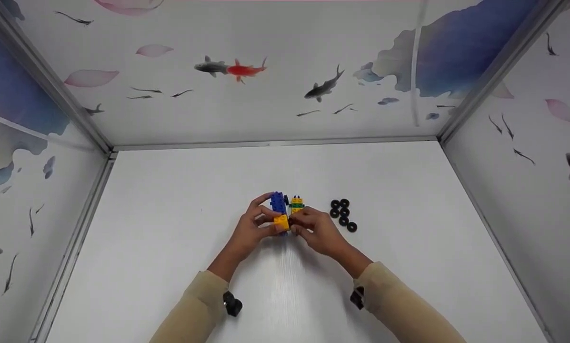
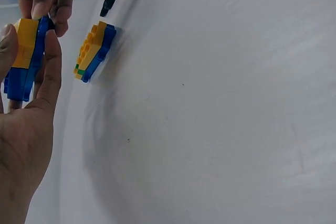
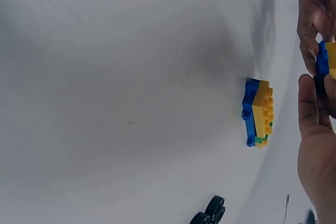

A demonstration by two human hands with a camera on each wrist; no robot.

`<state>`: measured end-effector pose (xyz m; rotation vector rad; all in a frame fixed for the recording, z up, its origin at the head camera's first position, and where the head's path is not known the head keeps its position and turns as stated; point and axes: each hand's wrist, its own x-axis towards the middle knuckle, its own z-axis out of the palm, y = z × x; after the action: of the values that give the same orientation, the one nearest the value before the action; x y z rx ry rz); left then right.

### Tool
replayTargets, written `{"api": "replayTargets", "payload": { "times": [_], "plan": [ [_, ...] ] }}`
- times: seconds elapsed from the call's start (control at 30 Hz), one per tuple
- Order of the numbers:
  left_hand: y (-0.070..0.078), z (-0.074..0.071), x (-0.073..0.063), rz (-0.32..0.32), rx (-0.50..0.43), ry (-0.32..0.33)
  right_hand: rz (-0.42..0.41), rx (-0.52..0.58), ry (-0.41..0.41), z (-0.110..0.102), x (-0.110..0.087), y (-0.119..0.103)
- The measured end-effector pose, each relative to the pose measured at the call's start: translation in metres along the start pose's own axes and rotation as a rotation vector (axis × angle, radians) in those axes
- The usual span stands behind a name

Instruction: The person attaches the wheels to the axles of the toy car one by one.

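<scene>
My left hand [image 1: 250, 232] grips a toy block car with a blue base [image 1: 278, 202] and a yellow brick [image 1: 281, 222] on it. One black wheel [image 1: 286, 199] sits on the car's right side, towards its far end. Fingertips of my right hand [image 1: 322, 232] pinch a black wheel [image 3: 319, 84] against that same side, nearer to me. The right fingers partly hide this wheel, so whether it is seated cannot be told. Just right of the car stands a second block assembly [image 3: 258, 113], blue below with yellow and green bricks above.
Several loose black wheels [image 1: 344, 212] lie in a cluster on the white table [image 1: 170, 200], right of my right hand. Printed panels [image 1: 275, 109] enclose the table at the back and both sides.
</scene>
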<state>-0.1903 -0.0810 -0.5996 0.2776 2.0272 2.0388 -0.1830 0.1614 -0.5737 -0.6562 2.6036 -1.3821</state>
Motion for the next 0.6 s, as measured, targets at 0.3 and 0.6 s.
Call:
{"api": "replayTargets", "payload": {
  "times": [0.3,0.6],
  "plan": [
    [-0.0005,0.0032,0.0005,0.004,0.012,0.010,0.005,-0.003,-0.003,0.0005,0.0005,0.0027],
    [-0.0028,0.0095,0.0012,-0.003,0.043,0.034,0.044,-0.008,-0.012,0.0016,-0.0002,0.0083]
  ]
}}
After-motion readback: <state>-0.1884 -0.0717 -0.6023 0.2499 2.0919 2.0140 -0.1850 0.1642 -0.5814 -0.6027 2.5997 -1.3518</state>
